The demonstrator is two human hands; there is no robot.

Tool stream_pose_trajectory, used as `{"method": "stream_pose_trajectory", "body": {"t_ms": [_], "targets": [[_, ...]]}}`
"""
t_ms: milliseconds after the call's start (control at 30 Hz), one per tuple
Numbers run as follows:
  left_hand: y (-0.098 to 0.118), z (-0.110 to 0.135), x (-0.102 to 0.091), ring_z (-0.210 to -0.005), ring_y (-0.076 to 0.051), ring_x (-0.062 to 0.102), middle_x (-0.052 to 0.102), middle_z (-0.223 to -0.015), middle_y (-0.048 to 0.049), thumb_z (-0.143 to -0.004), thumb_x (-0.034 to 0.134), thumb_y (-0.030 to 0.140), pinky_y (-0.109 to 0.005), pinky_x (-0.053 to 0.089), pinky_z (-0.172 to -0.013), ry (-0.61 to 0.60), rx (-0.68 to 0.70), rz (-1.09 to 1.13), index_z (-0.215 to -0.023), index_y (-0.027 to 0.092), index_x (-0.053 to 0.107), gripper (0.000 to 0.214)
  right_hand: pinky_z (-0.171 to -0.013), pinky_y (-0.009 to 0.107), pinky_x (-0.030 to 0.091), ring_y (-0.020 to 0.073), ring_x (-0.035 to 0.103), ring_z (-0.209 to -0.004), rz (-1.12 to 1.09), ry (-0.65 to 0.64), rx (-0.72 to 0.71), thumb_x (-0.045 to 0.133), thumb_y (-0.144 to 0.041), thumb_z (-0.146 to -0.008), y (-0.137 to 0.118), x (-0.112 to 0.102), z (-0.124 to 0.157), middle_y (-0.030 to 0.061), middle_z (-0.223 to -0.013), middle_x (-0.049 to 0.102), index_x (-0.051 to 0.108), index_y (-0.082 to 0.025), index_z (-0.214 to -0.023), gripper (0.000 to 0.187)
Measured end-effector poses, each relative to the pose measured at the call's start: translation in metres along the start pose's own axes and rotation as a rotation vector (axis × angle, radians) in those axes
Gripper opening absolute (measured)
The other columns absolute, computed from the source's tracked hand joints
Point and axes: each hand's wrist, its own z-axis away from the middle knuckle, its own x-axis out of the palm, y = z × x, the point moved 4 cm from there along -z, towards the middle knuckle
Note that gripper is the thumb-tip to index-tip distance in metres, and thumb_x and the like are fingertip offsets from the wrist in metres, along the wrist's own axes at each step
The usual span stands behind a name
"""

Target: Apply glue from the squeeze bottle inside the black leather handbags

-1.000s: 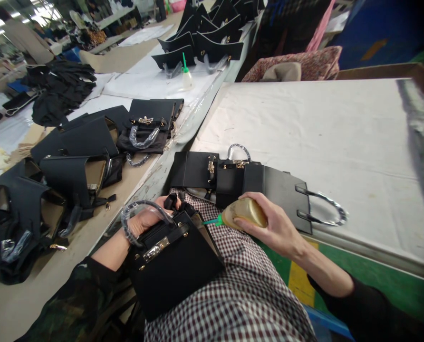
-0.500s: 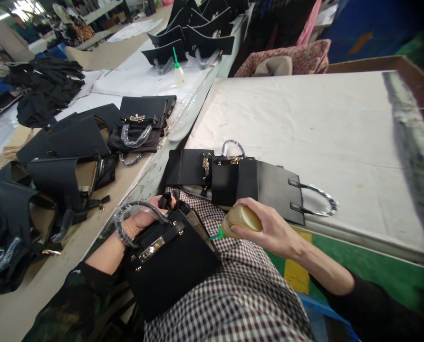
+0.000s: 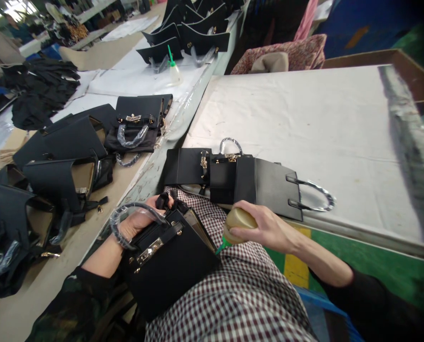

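Note:
A black handbag [image 3: 172, 266] with a gold clasp rests on my lap over a checked apron [image 3: 240, 294]. My left hand [image 3: 140, 219] is closed on the bag's top, its wrist passing through the plastic-wrapped handle. My right hand [image 3: 265, 228] grips a yellowish squeeze bottle [image 3: 237, 223], tilted so that its green nozzle points down at the bag's open side edge. Two flat black bags [image 3: 240, 183] lie just beyond on the white table [image 3: 304, 123].
Several black bags [image 3: 55, 161] are heaped on the left bench. A clear bottle with a green nozzle [image 3: 173, 71] stands further back beside upright black bag pieces [image 3: 194, 33]. A floral cushion [image 3: 286, 54] lies behind the table. Green floor shows at the right.
My right hand has tipped the bottle, swinging its nozzle from pointing left to pointing down at the bag's edge. My left hand keeps its hold.

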Motion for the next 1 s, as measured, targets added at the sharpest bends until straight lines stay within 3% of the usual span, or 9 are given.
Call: {"method": "stream_pose_trajectory", "body": {"t_ms": [167, 267, 367, 500, 633, 833, 1000], "targets": [[0.027, 0.021, -0.020, -0.073, -0.016, 0.056, 0.061, -0.085, 0.0014, -0.070, 0.081, 0.017, -0.028, 0.047, -0.070, -0.011, 0.014, -0.090, -0.090, 0.020, 0.064, 0.026, -0.055, 0.031, 0.044, 0.0187, 0.058, -0.065, -0.227, 0.080, 0.120, 0.072, -0.054, -0.089, 0.010, -0.012, 0.003, 0.0000, -0.080, 0.066, 0.063, -0.022, -0.104, 0.037], [0.057, 0.040, -0.033, -0.069, -0.013, 0.052, 0.055, -0.080, 0.0030, -0.074, 0.083, 0.022, -0.026, 0.043, -0.065, -0.005, 0.128, -0.257, -0.082, 0.020, 0.057, 0.027, -0.051, 0.029, 0.045, 0.0166, 0.057, -0.061, -0.391, 0.218, 0.138, 0.073, -0.061, -0.089, 0.020, -0.017, 0.007, -0.0002, -0.084, 0.065, 0.062, -0.023, -0.113, 0.046], [0.072, 0.055, -0.032, -0.070, -0.012, 0.051, 0.055, -0.081, 0.0039, -0.079, 0.080, 0.021, -0.025, 0.041, -0.065, 0.011, 0.165, -0.461, -0.082, 0.020, 0.056, 0.024, -0.054, 0.030, 0.050, 0.0185, 0.060, -0.067, -0.412, 0.353, 0.120, 0.075, -0.062, -0.088, 0.029, -0.018, 0.011, 0.0011, -0.092, 0.066, 0.061, -0.025, -0.120, 0.051], [0.058, 0.061, -0.011, -0.074, -0.014, 0.055, 0.060, -0.081, 0.0045, -0.074, 0.067, 0.009, -0.025, 0.042, -0.070, 0.008, 0.168, -0.503, -0.084, 0.021, 0.058, 0.018, -0.071, 0.038, 0.057, 0.0262, 0.067, -0.086, -0.231, 0.407, 0.056, 0.077, -0.061, -0.086, 0.029, -0.011, 0.009, 0.0054, -0.103, 0.069, 0.061, -0.025, -0.121, 0.053], [0.040, 0.065, 0.004, -0.074, -0.013, 0.052, 0.059, -0.081, 0.0045, -0.077, 0.069, 0.014, -0.026, 0.041, -0.070, 0.028, 0.190, -0.482, -0.083, 0.021, 0.058, 0.015, -0.080, 0.042, 0.058, 0.0292, 0.069, -0.092, -0.092, 0.426, -0.022, 0.077, -0.057, -0.086, 0.019, -0.005, -0.006, 0.0084, -0.108, 0.072, 0.060, -0.023, -0.121, 0.052], [0.040, 0.069, 0.000, -0.074, -0.013, 0.054, 0.061, -0.081, 0.0052, -0.073, 0.065, 0.008, -0.025, 0.040, -0.069, 0.024, 0.212, -0.463, -0.085, 0.021, 0.060, 0.018, -0.085, 0.043, 0.057, 0.0295, 0.069, -0.095, -0.063, 0.451, -0.126, 0.076, -0.057, -0.087, 0.004, -0.002, -0.044, 0.0104, -0.112, 0.071, 0.060, -0.021, -0.119, 0.051], [0.044, 0.066, -0.007, -0.072, -0.012, 0.052, 0.059, -0.079, 0.0055, -0.078, 0.073, 0.015, -0.025, 0.040, -0.069, 0.064, 0.232, -0.470, -0.082, 0.020, 0.059, 0.016, -0.087, 0.044, 0.057, 0.0293, 0.069, -0.097, 0.002, 0.448, -0.213, 0.076, -0.058, -0.087, -0.003, 0.006, -0.068, 0.0104, -0.112, 0.071, 0.058, -0.021, -0.120, 0.052]]}}
